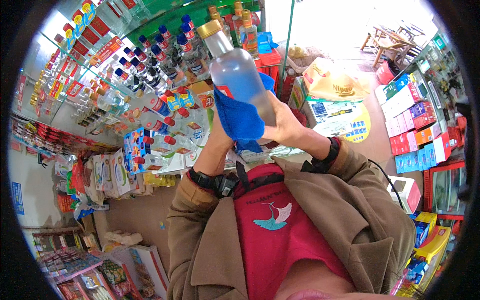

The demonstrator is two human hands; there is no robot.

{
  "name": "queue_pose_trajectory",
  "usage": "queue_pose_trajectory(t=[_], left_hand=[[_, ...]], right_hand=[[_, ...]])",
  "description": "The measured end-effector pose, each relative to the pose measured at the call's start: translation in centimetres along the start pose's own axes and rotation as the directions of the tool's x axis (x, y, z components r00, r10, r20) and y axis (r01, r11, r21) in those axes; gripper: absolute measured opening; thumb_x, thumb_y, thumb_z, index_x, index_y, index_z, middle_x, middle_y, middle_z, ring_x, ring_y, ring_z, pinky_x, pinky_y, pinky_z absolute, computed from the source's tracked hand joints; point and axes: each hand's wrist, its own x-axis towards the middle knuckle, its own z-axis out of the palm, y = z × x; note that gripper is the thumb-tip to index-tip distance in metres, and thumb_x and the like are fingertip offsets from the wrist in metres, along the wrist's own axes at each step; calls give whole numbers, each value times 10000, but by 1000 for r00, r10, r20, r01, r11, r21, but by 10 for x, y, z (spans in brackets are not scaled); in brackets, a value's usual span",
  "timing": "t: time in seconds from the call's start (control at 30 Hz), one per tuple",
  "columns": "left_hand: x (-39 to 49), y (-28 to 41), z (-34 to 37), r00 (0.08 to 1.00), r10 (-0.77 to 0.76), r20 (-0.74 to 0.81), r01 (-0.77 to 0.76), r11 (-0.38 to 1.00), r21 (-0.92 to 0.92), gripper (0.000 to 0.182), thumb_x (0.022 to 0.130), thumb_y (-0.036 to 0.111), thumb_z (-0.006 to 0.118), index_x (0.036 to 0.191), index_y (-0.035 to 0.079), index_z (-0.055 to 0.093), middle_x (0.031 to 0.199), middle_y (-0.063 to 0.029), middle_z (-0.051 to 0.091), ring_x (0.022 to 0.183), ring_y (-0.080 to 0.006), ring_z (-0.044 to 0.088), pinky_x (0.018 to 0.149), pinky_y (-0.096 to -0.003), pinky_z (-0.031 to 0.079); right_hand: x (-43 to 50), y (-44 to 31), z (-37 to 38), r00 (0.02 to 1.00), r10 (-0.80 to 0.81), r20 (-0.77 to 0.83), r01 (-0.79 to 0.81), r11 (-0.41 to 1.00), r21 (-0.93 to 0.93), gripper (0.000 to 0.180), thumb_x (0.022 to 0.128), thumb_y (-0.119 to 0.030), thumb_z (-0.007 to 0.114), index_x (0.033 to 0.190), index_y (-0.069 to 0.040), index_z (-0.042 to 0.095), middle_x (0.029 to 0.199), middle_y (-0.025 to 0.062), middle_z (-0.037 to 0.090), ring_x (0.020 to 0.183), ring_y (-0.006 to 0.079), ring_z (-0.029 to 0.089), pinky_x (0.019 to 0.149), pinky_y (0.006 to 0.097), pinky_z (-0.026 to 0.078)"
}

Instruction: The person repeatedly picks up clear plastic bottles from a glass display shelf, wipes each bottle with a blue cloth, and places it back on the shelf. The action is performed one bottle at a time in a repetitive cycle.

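Observation:
A large clear glass bottle (pixel 239 69) with a gold screw cap (pixel 210 29) is held up in front of my chest, tilted with its neck up and to the left. My right hand (pixel 284 120) grips the bottle near its base, thumb and fingers around the side. A blue cloth (pixel 237 117) wraps over the bottle's lower left side, and a corner of it shows behind the glass. My left hand (pixel 222 132) holds the cloth against the bottle; its fingers are mostly hidden by the fabric.
Blue-capped bottles (pixel 161 56) crowd the glass shelves ahead and left. Red-capped bottles (pixel 178 144) stand nearer, beside a blue box (pixel 135 150). A yellow plastic bag (pixel 333 80) rests to the right of the shelves. Small cartons (pixel 412 123) line a counter at far right.

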Motion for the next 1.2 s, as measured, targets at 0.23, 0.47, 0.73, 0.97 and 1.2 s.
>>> queue_pose_trajectory(t=[0.23, 0.47, 0.73, 0.97, 1.2], left_hand=[[-5, 10, -3, 954, -281, -107, 197, 851, -487, 518, 898, 122, 684, 1371, 80, 478, 1251, -85, 611, 1097, -199, 617, 928, -364, 525], [-10, 6, -16, 999, 20, -44, -18, 999, 52, 620, 738, 185, 786, 1291, 50, 540, 1120, -85, 666, 952, -207, 663, 819, -355, 547], [-31, 28, 8, 991, -117, -63, 114, 992, -47, 722, 692, 264, 813, 1308, 19, 527, 1134, -89, 658, 957, -211, 656, 816, -356, 547], [-23, 30, 17, 996, -94, -2, 93, 984, 153, 673, 736, 239, 776, 1318, 21, 516, 1154, -88, 643, 977, -209, 640, 836, -354, 540], [-4, 21, -31, 959, 133, 251, -273, 680, 680, 597, 802, 203, 721, 1337, 46, 509, 1168, -84, 623, 1006, -207, 610, 877, -377, 524]], right_hand=[[6, -30, -8, 990, 39, 136, 47, 816, -576, 719, 802, -602, 706, 1107, 24, 527, 783, 243, 653, 722, 426, 670, 646, 467, 533], [28, -66, -45, 962, 2, 273, 134, 867, -479, 453, 945, -382, 648, 668, -26, 610, 540, 56, 539, 480, 148, 521, 482, 315, 432], [86, -58, -44, 950, -151, 273, -1, 874, 486, 474, 1005, -335, 566, 1357, -25, 505, 1216, 178, 640, 1072, 211, 652, 932, 335, 537], [100, -57, -25, 941, 6, 339, -209, 799, 564, 396, 968, -291, 588, 1209, 22, 555, 907, 153, 717, 850, 231, 705, 745, 323, 582], [123, -52, -26, 991, 107, 82, -134, 842, 522, 168, 889, -184, 693, 901, -16, 691, 851, 136, 733, 729, 169, 702, 634, 291, 573]])
